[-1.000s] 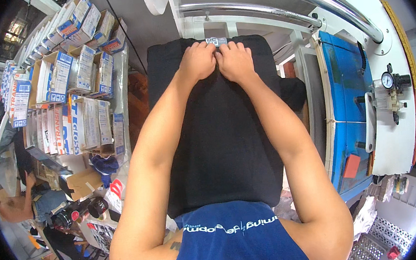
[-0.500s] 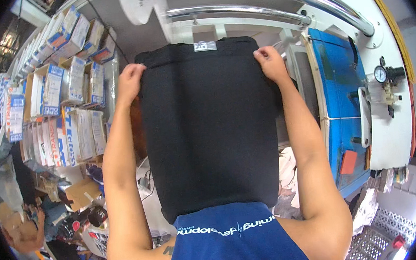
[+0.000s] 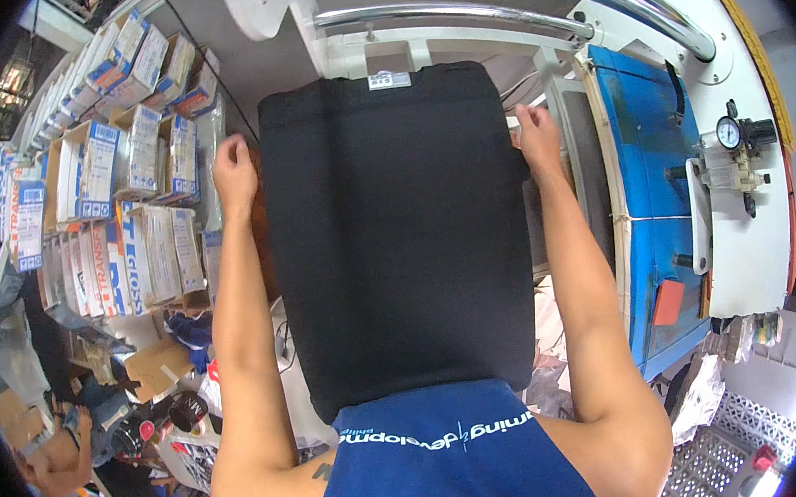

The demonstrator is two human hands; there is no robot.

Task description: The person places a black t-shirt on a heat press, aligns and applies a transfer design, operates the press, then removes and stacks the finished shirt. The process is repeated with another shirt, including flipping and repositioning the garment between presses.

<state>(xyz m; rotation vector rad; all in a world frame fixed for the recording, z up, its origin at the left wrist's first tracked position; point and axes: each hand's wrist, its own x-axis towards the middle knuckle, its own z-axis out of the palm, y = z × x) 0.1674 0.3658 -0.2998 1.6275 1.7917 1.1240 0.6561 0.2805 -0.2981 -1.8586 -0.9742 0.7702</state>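
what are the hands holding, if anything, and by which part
Nothing appears held: the left hand and right hand are at either side of the black garment.

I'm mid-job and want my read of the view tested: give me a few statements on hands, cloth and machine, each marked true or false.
1. The black cloth lies between the left hand and the right hand. True.
2. The left hand is flat on the middle of the black cloth. False: it is beside the left edge.
3. A pale label shows at the far end of the black cloth. True.
4. The right hand covers the pale label. False: it is by the right edge of the black cloth.
5. A blue panel stands right of the right hand. True.
6. The blue panel is left of the black cloth. False: it is on the right.
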